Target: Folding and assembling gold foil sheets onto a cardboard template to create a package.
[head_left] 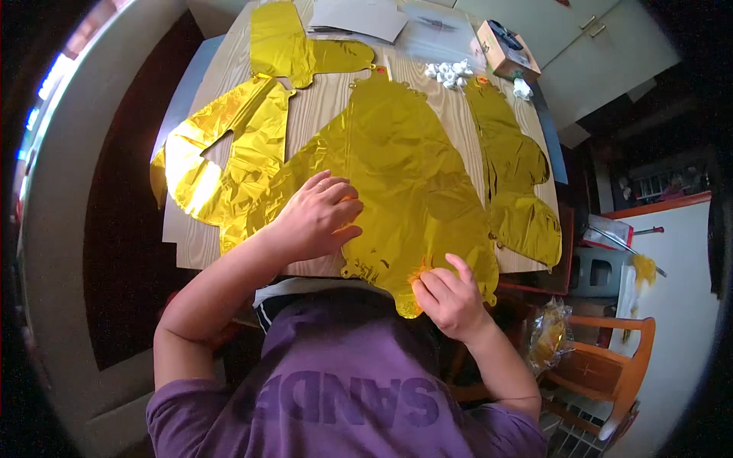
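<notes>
A large flat gold foil balloon (416, 168) lies in front of me, its lower end hanging over the table's near edge. My right hand (452, 299) pinches the foil near that lower end, creasing it around the fingertips; the index finger sticks up. Over the balloon's left part is my left hand (317, 217), fingers bent, thumb apart, nothing visible in it. Whether its fingertips touch the foil is hard to see. On the left is a crumpled, angled gold foil balloon (256, 149), partly beside the large one. Another flat gold foil balloon (523, 183) rests along the right side.
A further gold foil piece (279, 42) lies at the far left of the wooden table (206, 248). Behind are papers (355, 19), a clear plastic sheet (435, 34), white crumpled bits (450, 73) and a wooden box (508, 53). A wooden chair (645, 343) stands at right.
</notes>
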A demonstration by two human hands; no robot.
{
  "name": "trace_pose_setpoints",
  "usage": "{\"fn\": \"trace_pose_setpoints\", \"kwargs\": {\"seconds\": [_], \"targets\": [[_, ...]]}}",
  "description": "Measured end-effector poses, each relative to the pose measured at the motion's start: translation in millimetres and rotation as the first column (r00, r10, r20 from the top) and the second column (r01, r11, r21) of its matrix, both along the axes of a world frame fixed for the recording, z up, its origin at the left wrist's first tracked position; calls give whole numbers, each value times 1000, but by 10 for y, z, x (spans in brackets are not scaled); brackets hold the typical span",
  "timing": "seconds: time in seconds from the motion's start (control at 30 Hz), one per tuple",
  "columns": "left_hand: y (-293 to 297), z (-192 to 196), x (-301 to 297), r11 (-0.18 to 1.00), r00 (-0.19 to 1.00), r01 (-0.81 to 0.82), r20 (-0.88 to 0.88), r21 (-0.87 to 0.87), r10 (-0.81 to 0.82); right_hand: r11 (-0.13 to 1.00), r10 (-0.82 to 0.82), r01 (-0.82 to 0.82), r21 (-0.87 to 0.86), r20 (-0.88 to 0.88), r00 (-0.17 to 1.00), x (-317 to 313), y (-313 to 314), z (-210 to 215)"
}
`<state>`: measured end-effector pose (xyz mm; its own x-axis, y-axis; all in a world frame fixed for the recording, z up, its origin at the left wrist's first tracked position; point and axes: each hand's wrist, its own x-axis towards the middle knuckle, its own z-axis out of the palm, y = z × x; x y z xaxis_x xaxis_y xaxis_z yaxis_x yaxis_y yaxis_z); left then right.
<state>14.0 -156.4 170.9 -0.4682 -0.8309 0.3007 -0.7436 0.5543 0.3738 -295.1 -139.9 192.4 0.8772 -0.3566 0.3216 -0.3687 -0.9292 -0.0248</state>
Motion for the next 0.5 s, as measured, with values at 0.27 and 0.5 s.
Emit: {"fn": "trace_pose_setpoints", "kwargs": {"seconds": [0.27, 0.5], "targets": [[-154, 52, -128, 998, 999, -10, -45, -55, 7, 999, 31, -31, -11, -3, 1000, 0, -23, -26], [-283, -70, -156, 998, 999, 1, -50, -60, -4, 999, 46, -46, -17, 2, 999, -9, -24, -8]]}}
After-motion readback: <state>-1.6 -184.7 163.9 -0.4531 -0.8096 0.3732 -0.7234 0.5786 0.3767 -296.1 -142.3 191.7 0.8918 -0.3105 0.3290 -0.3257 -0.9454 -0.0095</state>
